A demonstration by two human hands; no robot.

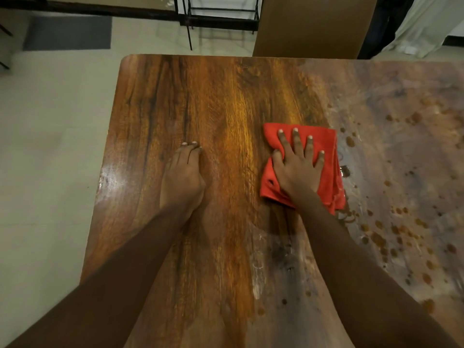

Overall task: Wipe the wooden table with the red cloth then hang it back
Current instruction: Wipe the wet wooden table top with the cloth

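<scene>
The wooden table [221,96] fills most of the view. Its left and middle part is glossy brown; its right part is dull, smeared and dotted with brown spots [391,237]. A folded red cloth [326,144] lies near the table's middle, at the border of the smeared area. My right hand [297,167] presses flat on the cloth with fingers spread. My left hand [184,177] rests on the bare wood to the left of the cloth, fingers together, holding nothing.
A brown panel [311,23] stands just behind the table's far edge. Black metal frame legs [190,21] and a dark grey mat [67,32] are on the pale floor beyond. White fabric [426,23] hangs at the far right.
</scene>
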